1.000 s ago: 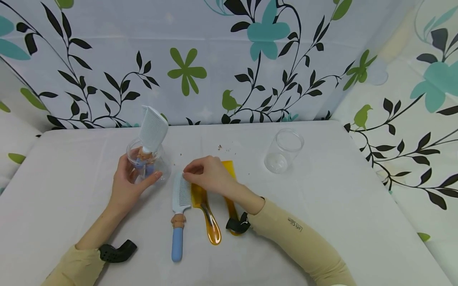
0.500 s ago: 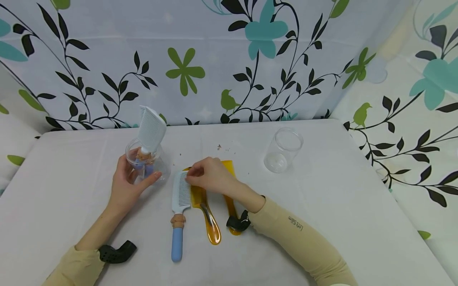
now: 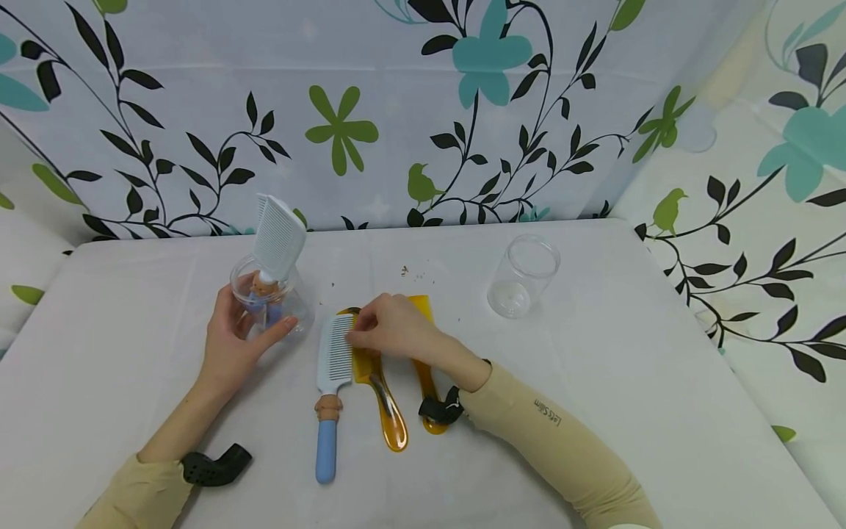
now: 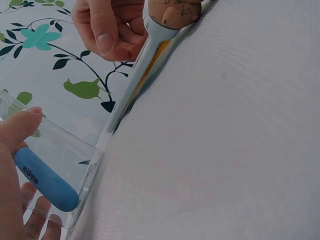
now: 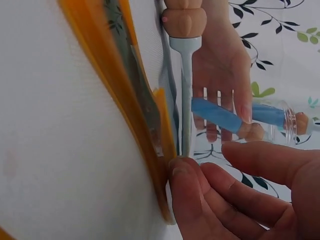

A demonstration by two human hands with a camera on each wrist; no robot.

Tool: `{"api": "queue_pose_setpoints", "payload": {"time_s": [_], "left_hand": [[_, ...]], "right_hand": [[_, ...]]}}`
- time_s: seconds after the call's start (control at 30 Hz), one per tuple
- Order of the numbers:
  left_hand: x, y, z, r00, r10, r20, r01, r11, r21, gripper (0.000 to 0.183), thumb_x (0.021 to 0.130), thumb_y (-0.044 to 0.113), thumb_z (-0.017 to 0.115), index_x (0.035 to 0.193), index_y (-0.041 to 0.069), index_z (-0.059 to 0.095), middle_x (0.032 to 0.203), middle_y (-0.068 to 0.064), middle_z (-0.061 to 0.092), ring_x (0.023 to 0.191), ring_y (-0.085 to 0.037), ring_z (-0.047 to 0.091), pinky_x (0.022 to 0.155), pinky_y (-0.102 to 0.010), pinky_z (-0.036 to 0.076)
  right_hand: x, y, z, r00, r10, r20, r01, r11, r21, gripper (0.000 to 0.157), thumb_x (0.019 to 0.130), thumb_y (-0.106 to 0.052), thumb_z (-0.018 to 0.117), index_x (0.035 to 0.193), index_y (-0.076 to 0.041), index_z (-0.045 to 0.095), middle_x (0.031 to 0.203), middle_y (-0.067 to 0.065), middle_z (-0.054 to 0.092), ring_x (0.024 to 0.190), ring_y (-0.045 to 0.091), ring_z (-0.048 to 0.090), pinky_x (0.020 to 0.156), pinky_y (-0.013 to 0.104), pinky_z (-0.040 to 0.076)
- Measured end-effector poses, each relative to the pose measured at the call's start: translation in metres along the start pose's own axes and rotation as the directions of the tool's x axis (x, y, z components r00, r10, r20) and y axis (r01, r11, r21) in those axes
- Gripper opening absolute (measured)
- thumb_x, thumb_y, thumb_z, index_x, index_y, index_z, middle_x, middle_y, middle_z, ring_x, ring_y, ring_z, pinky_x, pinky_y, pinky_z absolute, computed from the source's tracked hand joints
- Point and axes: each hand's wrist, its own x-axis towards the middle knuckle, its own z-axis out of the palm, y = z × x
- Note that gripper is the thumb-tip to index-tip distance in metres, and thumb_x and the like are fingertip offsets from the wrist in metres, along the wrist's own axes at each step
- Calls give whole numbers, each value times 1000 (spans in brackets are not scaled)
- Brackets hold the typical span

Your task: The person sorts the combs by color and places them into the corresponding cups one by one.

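My left hand (image 3: 228,345) holds a clear jar (image 3: 300,312), thumb and fingers round its side. Inside stands a pale blue comb (image 3: 280,239), tilted, its toothed head above the rim. In the left wrist view its blue handle (image 4: 47,180) shows through the wall. My right hand (image 3: 403,329) is over the table, fingers loosely bent, fingertips by the teeth of a second blue comb (image 3: 335,360). Thumb and fingers are apart in the right wrist view, with nothing seen pinched. Beneath that hand lies an amber, handled, comb-shaped piece (image 3: 390,415), its head partly hidden.
Another amber handled piece (image 3: 421,303) lies under my right hand and wrist, mostly covered. A second clear jar (image 3: 522,278) stands at the back right. Small brown crumbs (image 3: 405,272) are scattered near the table's back edge. Leaf-patterned cloth (image 3: 370,44) hangs behind.
My right hand has shifted slightly right and toward me along the blue comb's teeth, showing more of the amber piece's top. The left hand and its jar have stayed nearly still.
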Motion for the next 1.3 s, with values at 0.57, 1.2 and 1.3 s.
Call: {"api": "queue_pose_setpoints", "payload": {"time_s": [0.57,1.2,1.3], "left_hand": [[-1,2,0,1000,-2,1,2,1000,-7,80,82,-4,76,148,16,35,137,14,46,126,-2,45,103,-7,39],[0,0,-1,1000,-10,12,10,1000,6,81,84,-2,75,150,18,33,140,13,44,129,-2,43,105,-10,39],[0,0,-1,1000,-13,12,13,1000,9,82,84,-2,76,150,18,33,140,13,44,129,-2,42,106,-11,39]], "right_hand": [[0,-2,8,993,96,67,-98,995,24,30,92,-28,73,69,-8,72,59,4,65,53,16,65,50,21,52],[2,-4,24,996,91,-13,-89,990,107,23,90,-25,75,74,-9,74,54,1,63,48,14,65,47,21,52],[3,-3,27,995,101,-12,-96,975,202,18,91,-20,74,79,-6,74,57,2,65,49,15,66,50,24,56]]}}
